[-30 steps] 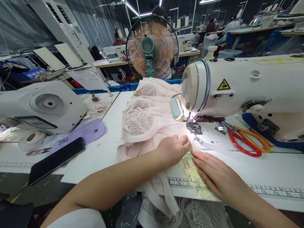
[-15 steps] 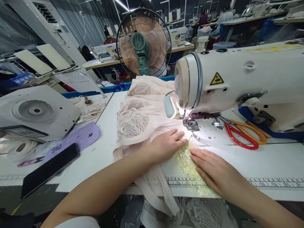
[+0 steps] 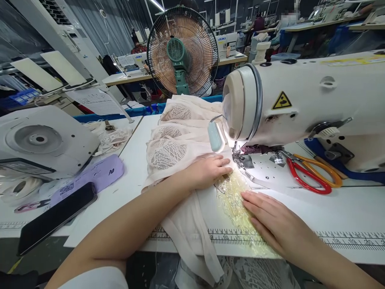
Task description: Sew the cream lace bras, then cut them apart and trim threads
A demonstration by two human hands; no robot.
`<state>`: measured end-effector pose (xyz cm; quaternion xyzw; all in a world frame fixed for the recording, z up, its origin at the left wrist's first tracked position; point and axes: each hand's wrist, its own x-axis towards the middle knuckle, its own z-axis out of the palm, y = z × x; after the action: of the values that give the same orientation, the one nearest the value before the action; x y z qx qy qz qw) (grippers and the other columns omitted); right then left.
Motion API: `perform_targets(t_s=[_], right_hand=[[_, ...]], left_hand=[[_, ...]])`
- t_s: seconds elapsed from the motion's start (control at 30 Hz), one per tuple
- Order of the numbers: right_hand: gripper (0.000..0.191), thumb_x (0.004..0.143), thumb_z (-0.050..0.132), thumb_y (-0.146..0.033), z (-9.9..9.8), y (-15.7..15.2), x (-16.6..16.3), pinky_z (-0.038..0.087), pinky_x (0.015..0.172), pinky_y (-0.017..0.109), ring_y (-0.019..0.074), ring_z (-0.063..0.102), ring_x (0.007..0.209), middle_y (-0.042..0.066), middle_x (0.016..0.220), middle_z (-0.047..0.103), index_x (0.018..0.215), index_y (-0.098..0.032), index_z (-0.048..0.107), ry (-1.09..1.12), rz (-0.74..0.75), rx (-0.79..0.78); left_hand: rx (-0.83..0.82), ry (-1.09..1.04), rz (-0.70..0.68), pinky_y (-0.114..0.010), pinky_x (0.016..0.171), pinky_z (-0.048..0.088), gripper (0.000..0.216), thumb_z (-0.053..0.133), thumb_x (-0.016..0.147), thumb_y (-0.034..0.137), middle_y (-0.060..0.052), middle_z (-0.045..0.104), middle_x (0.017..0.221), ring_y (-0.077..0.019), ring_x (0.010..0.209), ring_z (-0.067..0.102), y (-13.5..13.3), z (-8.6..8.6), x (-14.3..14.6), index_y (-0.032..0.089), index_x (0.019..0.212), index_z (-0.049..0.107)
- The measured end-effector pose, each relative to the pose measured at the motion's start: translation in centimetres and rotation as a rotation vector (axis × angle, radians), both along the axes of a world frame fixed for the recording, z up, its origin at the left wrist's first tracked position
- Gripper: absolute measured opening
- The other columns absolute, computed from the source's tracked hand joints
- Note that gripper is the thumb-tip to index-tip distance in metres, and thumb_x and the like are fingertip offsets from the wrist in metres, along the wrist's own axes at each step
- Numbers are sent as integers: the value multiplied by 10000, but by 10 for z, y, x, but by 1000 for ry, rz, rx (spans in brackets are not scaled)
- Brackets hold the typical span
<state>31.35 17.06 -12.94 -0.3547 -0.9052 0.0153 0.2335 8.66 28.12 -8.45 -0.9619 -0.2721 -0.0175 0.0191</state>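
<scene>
Pale pink, lace-panelled cloth (image 3: 168,154) lies on the white worktop (image 3: 331,208) beside a rounded white sewing machine (image 3: 300,88). The left hand (image 3: 209,170) rests on it, its grip unclear; the right hand (image 3: 270,216) lies flat, grip empty, on crinkled yellow film (image 3: 233,198).

The left hand (image 3: 207,172) covers a part of the pale fabric (image 3: 168,154), so one cannot tell whether it pinches or only presses. Under the right hand (image 3: 267,210), one edge of the yellow film (image 3: 230,196) is hidden. The needle zone (image 3: 235,152) is too small and too bright for seeing the stitch. The right machine (image 3: 300,100) is cut off by the right edge, the left machine (image 3: 39,138) by the left one. Writing on the paper sheet (image 3: 96,101) is not readable, and a distant person (image 3: 287,32) has the head blurred
</scene>
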Motion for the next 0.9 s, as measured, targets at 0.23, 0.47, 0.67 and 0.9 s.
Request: perform_targets(t_s=[0.23,0.47,0.67,0.9], right_hand=[[296,915,390,-172,3,-1,-2,507,927,427,241,544,1146,149,1198,613,1135,-99,574,-17,22,13],[282,913,392,-173,5,0,-2,510,909,442,244,562,1108,143,1182,619,1129,-123,567,30,7,7],[267,875,422,-189,18,-35,-59,501,878,359,215,571,1033,135,1126,632,1093,-129,565,252,72,-48],[471,785,624,-300,5,-55,-147,499,749,435,281,590,861,195,1015,637,1177,-52,543,-2,-8,-118]], left_hand=[[14,-6,1,-360,927,444,285,410,916,215,-82,500,1331,-241,1171,495,19,-3,-5,198,1137,589],[68,59,123,-348,923,444,297,430,905,183,-68,481,1356,-226,1202,474,21,-1,-3,215,1164,572],[284,125,214,-338,894,467,248,435,885,133,-117,599,1192,-226,1110,541,-17,4,-4,127,1053,617],[602,80,520,-521,975,382,419,387,859,88,-150,535,1287,-309,1179,504,-91,19,-68,182,1240,533]])
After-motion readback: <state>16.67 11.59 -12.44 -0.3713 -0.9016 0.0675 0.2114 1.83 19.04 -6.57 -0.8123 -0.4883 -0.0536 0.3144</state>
